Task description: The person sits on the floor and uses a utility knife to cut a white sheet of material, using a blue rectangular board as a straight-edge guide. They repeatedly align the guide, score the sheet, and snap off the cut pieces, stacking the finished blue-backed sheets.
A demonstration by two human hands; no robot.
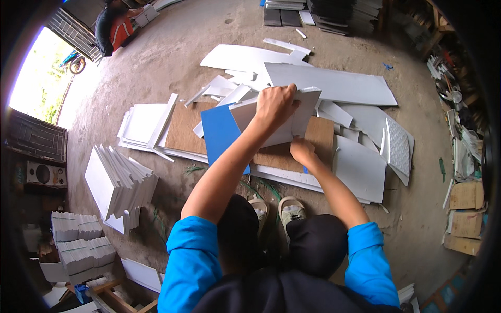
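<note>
Concrete floor [417, 224] under everything. Nearest: two light shoes [292, 210] planted just this side of the work. Near left, low bundles of white strips [86, 253]; a bit farther, white panels [120, 180] standing in a row, leaning together. Near right, cardboard boxes [466, 208] along the edge.

Work area, centre: brown board [322, 138] lies on white sheets [360, 169] on the floor. White panel [308, 112] is held up, tilted, over the brown board. Right hand [302, 151] is mostly closed, fingers curled, at the panel's near lower edge; can't tell if it grips the panel or something small. Left hand [276, 108] is farther up, closed over the panel's upper edge, firm hold. Blue sheet [219, 130] lies just left of the panel, partly over the brown board.

Beyond the hands: loose white offcuts [237, 96], plus a big white sheet [339, 86] at far right of the pile. Far side, stacks of dark and white sheets [284, 11]. Far left, another person [112, 28] crouched, hand at some white pieces [147, 15].
</note>
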